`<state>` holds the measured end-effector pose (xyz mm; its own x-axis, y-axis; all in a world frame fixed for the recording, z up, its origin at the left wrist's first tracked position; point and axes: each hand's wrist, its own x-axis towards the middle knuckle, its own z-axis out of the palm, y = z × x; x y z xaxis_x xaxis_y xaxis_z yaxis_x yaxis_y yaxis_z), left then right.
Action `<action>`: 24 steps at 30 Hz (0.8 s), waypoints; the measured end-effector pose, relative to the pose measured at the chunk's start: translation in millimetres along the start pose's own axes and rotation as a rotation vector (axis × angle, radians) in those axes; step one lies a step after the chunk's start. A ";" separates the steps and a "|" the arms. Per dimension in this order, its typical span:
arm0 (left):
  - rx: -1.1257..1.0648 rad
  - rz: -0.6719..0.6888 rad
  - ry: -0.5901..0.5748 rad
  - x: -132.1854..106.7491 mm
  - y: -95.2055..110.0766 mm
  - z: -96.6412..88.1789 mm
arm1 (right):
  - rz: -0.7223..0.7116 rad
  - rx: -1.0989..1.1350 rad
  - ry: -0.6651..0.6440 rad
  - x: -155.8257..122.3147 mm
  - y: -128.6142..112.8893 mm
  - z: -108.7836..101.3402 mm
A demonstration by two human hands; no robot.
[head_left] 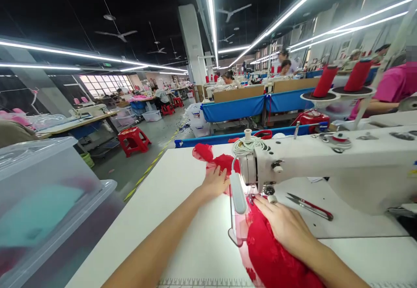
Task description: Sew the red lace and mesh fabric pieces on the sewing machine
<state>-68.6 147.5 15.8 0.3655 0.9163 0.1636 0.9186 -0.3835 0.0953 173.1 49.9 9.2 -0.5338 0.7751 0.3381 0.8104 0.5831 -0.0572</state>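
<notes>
A red lace fabric (273,253) with sheer pinkish edges runs under the presser foot (250,198) of a white sewing machine (312,153). My right hand (285,223) lies flat on this cloth just right of the foot, fingers stretched toward the needle. Behind and left of the needle, my left hand (215,182) rests with its fingers apart on the far part of the fabric. A small lamp (238,192) on the machine head hides some of the cloth between the hands. Red-handled thread snips (311,206) lie on the machine bed, right of my right hand.
A ruler strip (205,283) runs along the table's near edge. Clear plastic bins (48,201) stand at the left, and a red stool (133,141) is beyond them. Red thread cones (325,81) rise behind the machine. A person in pink (392,86) sits at the right.
</notes>
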 end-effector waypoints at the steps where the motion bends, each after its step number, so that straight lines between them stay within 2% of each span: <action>1: 0.011 -0.039 -0.036 6.5 -4.6 1.4 | 0.007 0.028 -0.001 0.2 0.4 0.5; 4: 0.005 -0.130 -0.110 16.7 -10.5 5.9 | 0.010 0.090 -0.008 1.1 3.8 5.9; 8: -0.022 -0.143 -0.104 9.4 -9.2 9.5 | 0.005 0.120 0.018 0.8 8.7 14.0; 11: -0.058 -0.126 -0.049 -11.1 -6.4 9.4 | -0.019 0.121 0.100 -1.1 9.3 16.4; 19: -0.249 -0.030 0.126 -94.7 8.3 7.3 | 0.060 0.123 0.285 -4.4 6.9 18.5; 21: -0.409 -0.080 0.218 -105.3 9.4 6.5 | 0.055 0.129 0.325 -4.7 6.8 19.1; 24: -0.656 -0.240 0.341 -108.9 9.5 2.9 | 0.046 0.128 0.370 -5.4 7.9 19.7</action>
<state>-99.2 44.4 -4.0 0.0041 0.9376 0.3477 0.6510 -0.2664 0.7108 177.7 55.0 -11.6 -0.3558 0.6745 0.6469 0.7823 0.5936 -0.1887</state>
